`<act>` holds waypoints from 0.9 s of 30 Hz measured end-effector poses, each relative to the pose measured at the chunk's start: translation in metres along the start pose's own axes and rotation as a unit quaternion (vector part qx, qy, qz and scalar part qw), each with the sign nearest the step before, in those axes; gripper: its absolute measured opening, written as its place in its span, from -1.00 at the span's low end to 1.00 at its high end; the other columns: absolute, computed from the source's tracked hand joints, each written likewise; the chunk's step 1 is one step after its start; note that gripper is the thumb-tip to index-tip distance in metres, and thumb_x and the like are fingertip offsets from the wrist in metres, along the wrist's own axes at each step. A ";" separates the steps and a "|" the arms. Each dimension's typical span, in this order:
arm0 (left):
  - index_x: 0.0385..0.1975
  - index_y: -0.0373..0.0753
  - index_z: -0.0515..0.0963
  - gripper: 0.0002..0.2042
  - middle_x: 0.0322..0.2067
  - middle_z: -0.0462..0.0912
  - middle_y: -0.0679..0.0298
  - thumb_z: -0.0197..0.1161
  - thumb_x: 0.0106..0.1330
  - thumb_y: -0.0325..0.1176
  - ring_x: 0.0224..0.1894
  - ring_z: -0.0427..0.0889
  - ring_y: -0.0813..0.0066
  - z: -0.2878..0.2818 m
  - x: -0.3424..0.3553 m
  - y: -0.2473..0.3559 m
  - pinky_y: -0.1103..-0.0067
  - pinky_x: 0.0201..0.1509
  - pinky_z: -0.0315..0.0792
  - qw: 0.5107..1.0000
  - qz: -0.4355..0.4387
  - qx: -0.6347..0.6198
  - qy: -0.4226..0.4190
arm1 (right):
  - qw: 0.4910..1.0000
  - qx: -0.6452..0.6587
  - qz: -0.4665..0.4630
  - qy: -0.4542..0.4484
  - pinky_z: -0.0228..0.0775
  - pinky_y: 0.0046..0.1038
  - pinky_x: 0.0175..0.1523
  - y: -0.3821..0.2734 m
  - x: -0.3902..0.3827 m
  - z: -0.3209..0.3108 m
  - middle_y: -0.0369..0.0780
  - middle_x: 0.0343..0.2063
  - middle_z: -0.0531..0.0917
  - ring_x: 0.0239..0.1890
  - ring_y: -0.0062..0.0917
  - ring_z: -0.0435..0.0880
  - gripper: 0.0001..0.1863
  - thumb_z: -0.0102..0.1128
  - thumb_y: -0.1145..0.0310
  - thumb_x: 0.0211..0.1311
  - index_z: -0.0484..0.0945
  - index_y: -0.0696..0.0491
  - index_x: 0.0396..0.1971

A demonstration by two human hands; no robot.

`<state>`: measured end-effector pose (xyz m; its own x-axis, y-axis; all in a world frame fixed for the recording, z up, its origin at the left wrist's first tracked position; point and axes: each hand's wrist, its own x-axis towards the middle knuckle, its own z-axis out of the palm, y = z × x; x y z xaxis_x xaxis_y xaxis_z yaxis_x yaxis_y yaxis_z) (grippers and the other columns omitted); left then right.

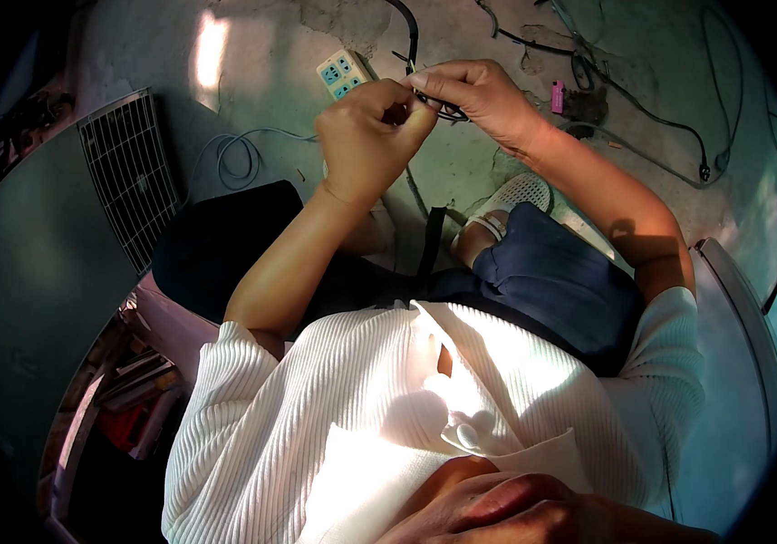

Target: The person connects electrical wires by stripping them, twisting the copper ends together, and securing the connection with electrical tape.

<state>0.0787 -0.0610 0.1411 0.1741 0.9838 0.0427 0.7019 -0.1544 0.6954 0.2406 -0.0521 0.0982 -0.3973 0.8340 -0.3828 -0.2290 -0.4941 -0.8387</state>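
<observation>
My left hand [366, 136] and my right hand [479, 95] meet in front of me, above the floor. Both are closed in a pinch on a black cable [413, 41] that comes down from the top edge. Thin dark strands of it [447, 111] stick out in a small bundle under my right fingers. The tip between my left thumb and forefinger is mostly hidden by the fingers. Just behind my left hand lies a cream power strip [341, 72] with blue-green sockets.
A grey cable [241, 154] coils on the floor at left, near a wire rack [133, 172]. More black cables [624, 91] and a small pink item [558, 96] lie at right. My sandalled foot [520, 195] is below my right forearm. A pale panel [723, 381] stands at right.
</observation>
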 end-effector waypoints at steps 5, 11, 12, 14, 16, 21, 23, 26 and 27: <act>-0.52 -0.31 0.63 -0.84 -0.55 0.67 0.31 0.32 0.11 -0.33 -0.57 0.50 0.75 0.004 -0.002 -0.003 0.75 -0.54 0.32 0.913 -0.260 -0.310 -0.045 | 1.000 0.016 0.022 -0.016 0.37 -0.67 -0.11 0.003 0.002 -0.004 -0.33 -0.40 0.66 -0.28 -0.75 0.56 -0.68 0.18 0.21 0.28 0.65 0.15 -0.17; -0.53 -0.32 0.63 -0.83 -0.57 0.64 0.37 0.27 0.17 -0.34 -0.54 0.46 0.78 0.000 -0.003 -0.005 0.77 -0.46 0.30 0.908 -0.276 -0.307 -0.064 | 0.989 0.067 0.098 -0.084 0.37 -0.67 -0.12 -0.004 0.005 -0.021 -0.35 -0.43 0.63 -0.33 -0.73 0.55 -0.69 0.23 0.21 0.23 0.63 0.14 -0.18; -0.51 -0.32 0.63 -0.83 -0.57 0.63 0.38 0.27 0.17 -0.33 -0.54 0.45 0.78 -0.001 -0.003 -0.003 0.76 -0.46 0.29 0.910 -0.272 -0.305 -0.071 | 0.988 0.069 0.099 -0.094 0.37 -0.67 -0.12 -0.003 0.005 -0.023 -0.36 -0.44 0.62 -0.34 -0.73 0.54 -0.70 0.24 0.22 0.23 0.63 0.13 -0.19; -0.49 -0.31 0.64 -0.83 -0.58 0.62 0.40 0.27 0.18 -0.32 -0.55 0.43 0.79 -0.003 -0.003 0.001 0.76 -0.47 0.28 0.913 -0.265 -0.298 -0.082 | 0.991 0.053 0.098 -0.078 0.37 -0.67 -0.10 -0.004 0.004 -0.022 -0.36 -0.43 0.62 -0.32 -0.74 0.54 -0.72 0.26 0.23 0.21 0.63 0.12 -0.22; -0.44 -0.30 0.65 -0.84 -0.58 0.62 0.42 0.26 0.18 -0.32 -0.55 0.41 0.79 -0.003 -0.004 -0.002 0.75 -0.48 0.27 0.915 -0.259 -0.296 -0.089 | 0.991 0.050 0.100 -0.071 0.36 -0.66 -0.08 -0.004 0.004 -0.022 -0.36 -0.42 0.62 -0.31 -0.74 0.54 -0.72 0.27 0.24 0.19 0.63 0.12 -0.22; -0.31 -0.24 0.66 -0.73 -0.51 0.60 0.43 0.11 0.29 -0.19 -0.55 0.32 0.79 -0.011 -0.002 -0.001 0.77 -0.48 0.21 0.884 -0.298 -0.329 -0.146 | 0.991 0.054 0.105 -0.068 0.35 -0.65 -0.05 -0.002 0.007 -0.027 -0.36 -0.40 0.62 -0.29 -0.73 0.53 -0.70 0.29 0.22 0.18 0.62 0.12 -0.20; -0.25 -0.23 0.65 -0.65 -0.46 0.58 0.46 -0.02 0.37 -0.13 -0.53 0.26 0.81 -0.019 0.005 0.003 0.81 -0.49 0.14 0.833 -0.368 -0.365 -0.192 | 0.989 0.063 0.109 -0.081 0.35 -0.64 -0.04 0.001 0.007 -0.029 -0.36 -0.40 0.62 -0.29 -0.72 0.53 -0.70 0.29 0.22 0.18 0.62 0.12 -0.21; -0.22 -0.19 0.65 -0.59 -0.43 0.56 0.50 -0.11 0.39 -0.07 -0.51 0.26 0.80 -0.021 0.007 0.000 0.81 -0.48 0.15 0.837 -0.391 -0.316 -0.215 | 0.987 0.062 0.121 -0.081 0.34 -0.63 -0.03 0.004 0.006 -0.028 -0.35 -0.39 0.62 -0.27 -0.71 0.53 -0.70 0.29 0.21 0.18 0.62 0.12 -0.21; -0.22 -0.18 0.65 -0.61 -0.43 0.56 0.50 -0.10 0.38 -0.08 -0.51 0.26 0.80 -0.021 0.007 -0.001 0.81 -0.48 0.16 0.840 -0.389 -0.311 -0.213 | 0.987 0.059 0.125 -0.078 0.33 -0.63 -0.03 0.005 0.006 -0.028 -0.35 -0.39 0.61 -0.27 -0.71 0.53 -0.70 0.29 0.20 0.18 0.62 0.12 -0.21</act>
<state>0.0649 -0.0525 0.1559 0.1536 0.6225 -0.7674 0.2435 0.7288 0.6400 0.2619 -0.0428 0.0814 -0.5841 0.6390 -0.5005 -0.2055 -0.7129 -0.6704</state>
